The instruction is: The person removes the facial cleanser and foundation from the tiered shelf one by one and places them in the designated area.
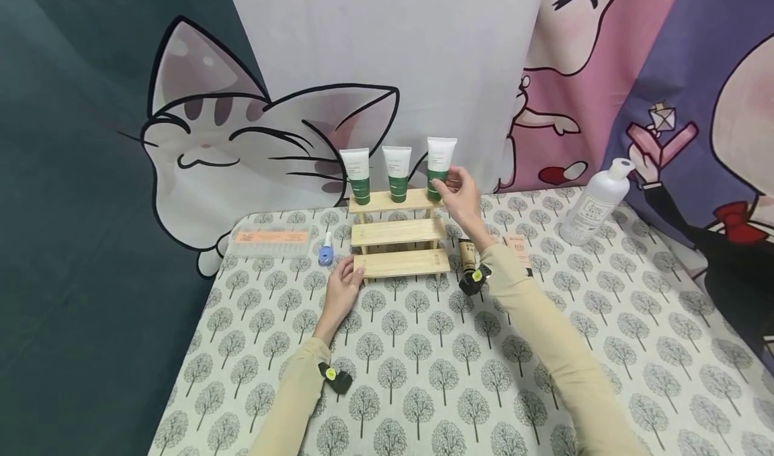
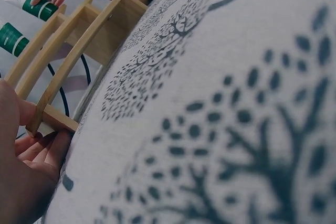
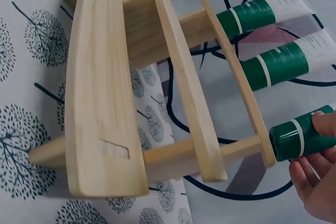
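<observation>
A three-tier wooden display stand [image 1: 399, 231] stands on the table. On its top step two white-and-green squeeze tubes, a left one [image 1: 357, 174] and a middle one [image 1: 397, 172], are upright on their caps. My right hand [image 1: 462, 197] pinches a third such tube [image 1: 440, 164] between thumb and fingers at the step's right end. Whether its cap touches the wood I cannot tell. At the lowest step's left end my left hand [image 1: 342, 285] grips the stand, thumb above and fingers beneath, as the left wrist view [image 2: 39, 156] shows.
Left of the stand lie a small blue bottle [image 1: 326, 253] with a white cap and a clear case [image 1: 271, 241] with an orange label. Right of it are a dark tube [image 1: 467, 256], a peach box [image 1: 517, 246] and a white pump-less bottle [image 1: 597, 204]. A cartoon curtain [image 1: 393, 33] hangs behind.
</observation>
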The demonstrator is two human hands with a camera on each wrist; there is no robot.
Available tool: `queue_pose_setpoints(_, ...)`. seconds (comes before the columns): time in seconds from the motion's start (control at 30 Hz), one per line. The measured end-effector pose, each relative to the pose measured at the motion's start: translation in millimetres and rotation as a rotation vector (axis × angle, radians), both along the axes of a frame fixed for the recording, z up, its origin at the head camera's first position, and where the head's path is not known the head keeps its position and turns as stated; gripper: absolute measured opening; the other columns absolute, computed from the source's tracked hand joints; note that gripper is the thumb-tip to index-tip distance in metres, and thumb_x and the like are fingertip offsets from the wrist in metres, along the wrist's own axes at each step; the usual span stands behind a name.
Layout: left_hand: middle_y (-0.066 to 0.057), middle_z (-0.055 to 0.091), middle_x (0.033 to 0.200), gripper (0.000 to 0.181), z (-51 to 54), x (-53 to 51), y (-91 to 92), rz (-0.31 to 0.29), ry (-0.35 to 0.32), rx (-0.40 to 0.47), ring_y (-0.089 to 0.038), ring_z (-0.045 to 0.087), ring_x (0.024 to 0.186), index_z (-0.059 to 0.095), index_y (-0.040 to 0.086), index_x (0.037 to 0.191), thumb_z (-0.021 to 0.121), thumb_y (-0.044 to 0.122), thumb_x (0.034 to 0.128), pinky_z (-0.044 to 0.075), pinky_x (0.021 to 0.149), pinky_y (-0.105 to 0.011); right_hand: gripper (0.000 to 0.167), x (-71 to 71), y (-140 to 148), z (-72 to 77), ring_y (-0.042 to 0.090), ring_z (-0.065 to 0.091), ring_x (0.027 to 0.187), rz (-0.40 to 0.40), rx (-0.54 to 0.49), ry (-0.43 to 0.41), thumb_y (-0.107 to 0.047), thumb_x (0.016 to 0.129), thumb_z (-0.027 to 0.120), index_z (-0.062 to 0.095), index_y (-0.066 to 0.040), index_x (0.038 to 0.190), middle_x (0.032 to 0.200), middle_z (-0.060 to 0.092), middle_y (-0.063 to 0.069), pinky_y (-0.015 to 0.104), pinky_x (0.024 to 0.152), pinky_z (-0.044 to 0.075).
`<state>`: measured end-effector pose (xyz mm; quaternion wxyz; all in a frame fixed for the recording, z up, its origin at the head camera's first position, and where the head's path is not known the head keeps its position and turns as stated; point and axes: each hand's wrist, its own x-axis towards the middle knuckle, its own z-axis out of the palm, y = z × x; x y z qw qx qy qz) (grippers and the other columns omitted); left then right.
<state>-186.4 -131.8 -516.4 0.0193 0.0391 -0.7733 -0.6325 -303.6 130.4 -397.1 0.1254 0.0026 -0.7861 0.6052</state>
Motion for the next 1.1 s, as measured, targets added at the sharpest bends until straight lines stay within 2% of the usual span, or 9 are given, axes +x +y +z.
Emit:
queue_pose_setpoints(0.2,-0.029,0.054,0.144,0.056,-2.3,-1.1,0.6,0.001,0.034,-0.017,-0.041,0.058,0.13,0.039,-0.004,0.15,0.058,0.016,0.1021,0.052,0.11,-0.037,0.045,-3.5,13.0,1.7,0.035,0.064,0.117,-0.032,0.0,0.022,-0.016,0.096,0.069,0.055,0.004,0.133,0.128,0.063,0.025,0.038,0.107,0.056)
queue_pose_setpoints(0.3,-0.027,0.053,0.145,0.055,-1.3,-1.6,0.3,-0.004,0.02,-0.004,-0.04,0.058,0.131,0.039,-0.003,0.151,0.058,0.015,0.1021,0.051,0.111,-0.037,0.044,-4.4,19.1,2.8,0.034,0.064,0.115,-0.046,-0.018,0.002,-0.016,0.096,0.069,0.055,0.003,0.133,0.127,0.064,0.024,0.039,0.105,0.056)
queue_pose_setpoints(0.33,-0.027,0.053,0.146,0.056,3.8,0.5,0.7,-0.007,0.001,0.013,-0.039,0.057,0.133,0.038,-0.003,0.151,0.058,0.014,0.102,0.05,0.113,-0.038,0.044,-4.5,21.2,2.8,0.034,0.064,0.115,-0.051,-0.021,-0.003,-0.016,0.096,0.069,0.056,0.003,0.133,0.127,0.064,0.025,0.039,0.105,0.056)
queue_pose_setpoints(0.53,-0.025,0.052,0.148,0.056,3.9,0.7,0.2,-0.008,-0.024,0.032,-0.038,0.056,0.134,0.038,-0.001,0.152,0.059,0.013,0.1019,0.048,0.115,-0.039,0.046,-3.4,33.2,0.2,0.032,0.063,0.117,-0.064,0.003,-0.072,-0.023,0.097,0.069,0.055,0.001,0.134,0.129,0.062,0.022,0.04,0.103,0.057)
queue_pose_setpoints(0.57,-0.025,0.052,0.147,0.056,-0.8,-0.9,-0.3,-0.006,-0.014,0.028,-0.038,0.057,0.133,0.038,-0.001,0.152,0.059,0.014,0.102,0.049,0.114,-0.038,0.047,-3.1,34.9,-1.2,0.031,0.062,0.117,-0.067,0.018,-0.088,-0.024,0.097,0.069,0.055,0.0,0.135,0.129,0.062,0.022,0.04,0.103,0.056)
queue_pose_setpoints(0.73,-0.026,0.052,0.147,0.056,-0.5,-0.2,0.1,-0.002,-0.01,0.024,-0.038,0.057,0.133,0.038,-0.002,0.152,0.058,0.013,0.1017,0.05,0.113,-0.038,0.048,-2.9,41.2,-13.1,0.028,0.062,0.113,-0.073,0.094,-0.152,-0.029,0.098,0.067,0.055,0.001,0.134,0.128,0.062,0.021,0.037,0.1,0.057)
queue_pose_setpoints(0.87,-0.026,0.053,0.146,0.055,0.3,0.2,0.4,-0.003,-0.012,0.025,-0.038,0.057,0.133,0.039,-0.002,0.151,0.058,0.013,0.1017,0.05,0.113,-0.038,0.048,-3.2,45.3,-23.9,0.027,0.063,0.109,-0.058,0.114,-0.193,-0.027,0.098,0.067,0.054,0.003,0.134,0.127,0.062,0.021,0.036,0.097,0.059)
queue_pose_setpoints(1.1,-0.025,0.053,0.146,0.056,0.8,-0.1,1.4,-0.001,-0.001,0.024,-0.038,0.058,0.132,0.038,-0.002,0.152,0.058,0.013,0.1016,0.05,0.113,-0.039,0.053,-6.3,53.9,-41.2,0.033,0.06,0.114,-0.057,0.157,-0.277,-0.029,0.099,0.067,0.052,0.005,0.137,0.129,0.06,0.024,0.042,0.1,0.058)
